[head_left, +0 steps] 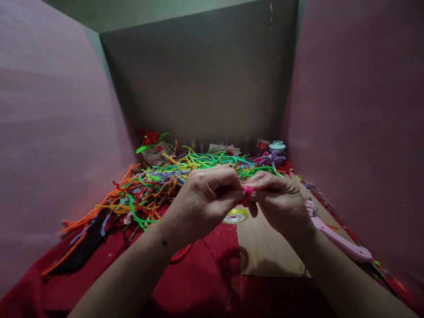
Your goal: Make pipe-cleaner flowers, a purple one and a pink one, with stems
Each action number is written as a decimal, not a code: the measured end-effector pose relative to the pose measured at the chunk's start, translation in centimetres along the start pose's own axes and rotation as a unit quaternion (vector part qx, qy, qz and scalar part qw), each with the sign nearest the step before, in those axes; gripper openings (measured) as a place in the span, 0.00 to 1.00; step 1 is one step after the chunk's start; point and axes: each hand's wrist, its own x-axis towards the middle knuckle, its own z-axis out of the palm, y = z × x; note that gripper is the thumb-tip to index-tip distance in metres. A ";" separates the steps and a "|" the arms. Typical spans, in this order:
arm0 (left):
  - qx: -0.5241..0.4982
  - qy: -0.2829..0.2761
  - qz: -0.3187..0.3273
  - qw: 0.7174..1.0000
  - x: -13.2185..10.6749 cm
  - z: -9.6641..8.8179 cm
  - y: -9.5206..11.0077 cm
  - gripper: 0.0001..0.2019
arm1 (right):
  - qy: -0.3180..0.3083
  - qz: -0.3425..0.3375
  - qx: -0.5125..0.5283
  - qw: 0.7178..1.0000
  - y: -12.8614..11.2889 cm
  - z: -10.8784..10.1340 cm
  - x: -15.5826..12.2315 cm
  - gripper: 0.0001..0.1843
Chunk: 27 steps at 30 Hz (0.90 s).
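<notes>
A small bright pink fuzzy piece (247, 194), like bent pipe cleaner, is pinched between my two hands in front of me. My left hand (212, 194) grips it from the left, its thumb and forefinger pressed together. From the other side, the fingertips of my right hand (281, 194) close on the same piece; one finger hangs lower beneath it. The fingers cover part of the pink piece, so its full shape is hidden. Just below the hands shows a yellow-rimmed roll (236, 216), partly behind my left hand.
A large tangle of colored pipe cleaners (155, 185) spreads at back left over red cloth (198, 287). A tan board (268, 251) lies under my right hand. Farther right is a pink-handled tool (344, 243). Purple flower (273, 159) and pale blue jar (277, 147) stand behind. Panels enclose three sides.
</notes>
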 end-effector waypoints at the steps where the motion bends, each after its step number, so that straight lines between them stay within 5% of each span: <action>1: -0.004 -0.002 -0.001 1.000 0.0 0.0 0.0 0.08 | 0.001 0.000 -0.003 1.000 0.0 0.0 0.0 0.07; 16: -0.031 -0.004 -0.051 0.998 0.0 -0.2 -0.8 0.07 | 0.040 0.035 -0.043 0.998 -0.2 0.7 -0.3 0.05; 22: -0.032 -0.005 -0.041 0.999 0.1 -0.3 -0.9 0.07 | 0.080 0.024 -0.006 0.996 -0.3 0.9 -0.3 0.16; 27: -0.033 -0.008 -0.044 0.998 0.2 -0.4 -0.7 0.06 | 0.061 0.042 -0.055 0.996 -0.2 0.7 -0.5 0.04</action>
